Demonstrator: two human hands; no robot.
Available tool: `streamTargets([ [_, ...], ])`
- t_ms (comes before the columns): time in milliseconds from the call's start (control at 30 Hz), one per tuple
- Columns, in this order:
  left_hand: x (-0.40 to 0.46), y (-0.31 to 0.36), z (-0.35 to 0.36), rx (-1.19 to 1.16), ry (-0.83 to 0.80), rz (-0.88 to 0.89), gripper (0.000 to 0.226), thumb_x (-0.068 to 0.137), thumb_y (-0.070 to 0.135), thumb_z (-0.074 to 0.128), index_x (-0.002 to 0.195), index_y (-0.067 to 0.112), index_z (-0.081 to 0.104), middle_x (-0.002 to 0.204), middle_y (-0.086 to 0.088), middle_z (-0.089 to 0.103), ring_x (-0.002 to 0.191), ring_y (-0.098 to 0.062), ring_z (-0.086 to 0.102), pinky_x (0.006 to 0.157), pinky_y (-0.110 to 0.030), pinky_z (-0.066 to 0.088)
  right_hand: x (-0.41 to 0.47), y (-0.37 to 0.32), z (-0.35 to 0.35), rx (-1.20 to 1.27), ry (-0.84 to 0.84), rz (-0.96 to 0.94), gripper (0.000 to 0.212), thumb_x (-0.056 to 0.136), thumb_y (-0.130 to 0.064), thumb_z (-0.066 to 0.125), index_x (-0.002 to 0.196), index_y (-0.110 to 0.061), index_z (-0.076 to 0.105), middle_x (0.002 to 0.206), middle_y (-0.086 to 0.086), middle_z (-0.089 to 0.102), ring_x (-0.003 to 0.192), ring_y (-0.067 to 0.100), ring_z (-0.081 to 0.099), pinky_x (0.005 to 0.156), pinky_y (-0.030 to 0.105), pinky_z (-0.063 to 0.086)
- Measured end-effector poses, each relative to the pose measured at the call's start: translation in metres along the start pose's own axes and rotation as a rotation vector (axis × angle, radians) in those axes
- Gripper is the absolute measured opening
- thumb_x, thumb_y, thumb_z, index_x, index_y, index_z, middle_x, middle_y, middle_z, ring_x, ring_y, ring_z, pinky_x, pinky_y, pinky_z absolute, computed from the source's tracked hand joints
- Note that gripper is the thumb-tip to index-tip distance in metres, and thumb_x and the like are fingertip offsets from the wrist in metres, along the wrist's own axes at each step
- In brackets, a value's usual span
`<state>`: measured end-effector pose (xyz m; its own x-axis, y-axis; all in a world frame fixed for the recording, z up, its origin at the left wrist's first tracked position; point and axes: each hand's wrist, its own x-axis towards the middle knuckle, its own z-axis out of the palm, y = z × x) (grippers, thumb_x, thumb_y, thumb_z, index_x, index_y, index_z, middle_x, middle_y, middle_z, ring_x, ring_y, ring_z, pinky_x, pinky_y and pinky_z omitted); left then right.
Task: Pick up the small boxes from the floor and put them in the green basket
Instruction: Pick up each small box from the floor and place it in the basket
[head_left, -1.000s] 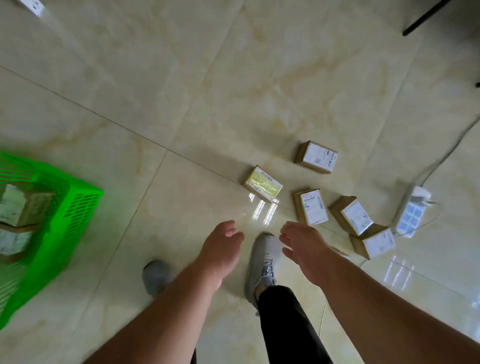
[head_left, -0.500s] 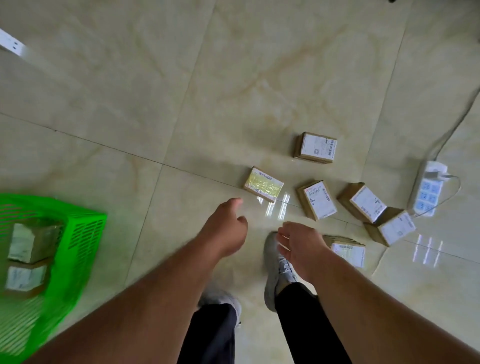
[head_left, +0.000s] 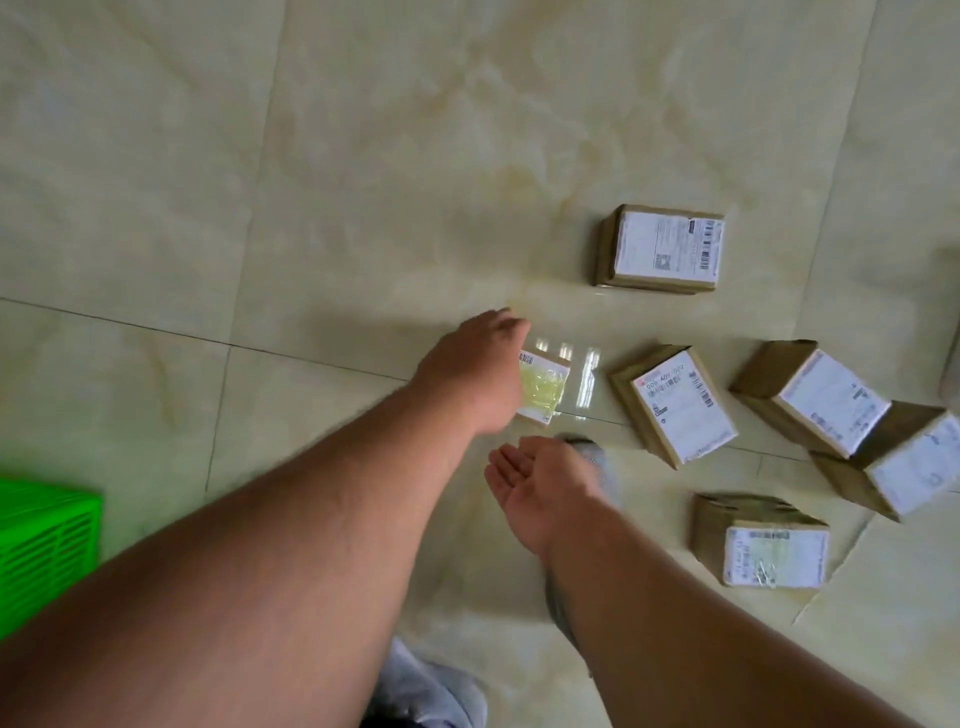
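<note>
Left hand (head_left: 475, 371) covers yellow-labelled box (head_left: 544, 387), grip cannot be told; right hand (head_left: 540, 480) open, empty; green basket (head_left: 44, 543) well apart.

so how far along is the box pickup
Done: cannot tell, since only a corner of the green basket shows, not its inside. In hand: the left hand reaches onto the yellow-taped box; the right hand is open, empty. Left: six boxes on the floor, including that one.
</note>
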<state>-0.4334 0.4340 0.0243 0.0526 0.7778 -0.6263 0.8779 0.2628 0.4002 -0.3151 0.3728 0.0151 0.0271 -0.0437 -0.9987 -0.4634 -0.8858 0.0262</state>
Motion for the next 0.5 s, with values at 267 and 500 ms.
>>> streamTargets([
  [267,0.042,-0.015,0.041,0.315,-0.152,0.062,0.059,0.083,0.008,0.059,0.140,0.015,0.047,0.149,-0.004,0.051,0.138,-0.026,0.045,0.113,-0.039,0.036,0.042,-0.009,0.011,0.053,-0.036,0.021,0.030,0.090,0.008,0.042,0.113,0.007,0.061,0.109,0.021,0.059,0.096,0.027,0.054,0.094,0.035,0.050],
  [500,0.002,-0.040,0.022,-0.234,-0.137,-0.336,0.043,0.082,0.010,0.050,0.124,0.016,0.058,0.131,-0.012,0.059,0.112,-0.032,0.060,0.087,-0.037,0.052,0.018,-0.011,0.016,-0.213,0.015,-0.113,0.025,0.076,0.010,0.046,0.074,-0.007,0.064,0.075,0.012,0.060,0.079,0.015,0.041,0.081,0.027,0.050],
])
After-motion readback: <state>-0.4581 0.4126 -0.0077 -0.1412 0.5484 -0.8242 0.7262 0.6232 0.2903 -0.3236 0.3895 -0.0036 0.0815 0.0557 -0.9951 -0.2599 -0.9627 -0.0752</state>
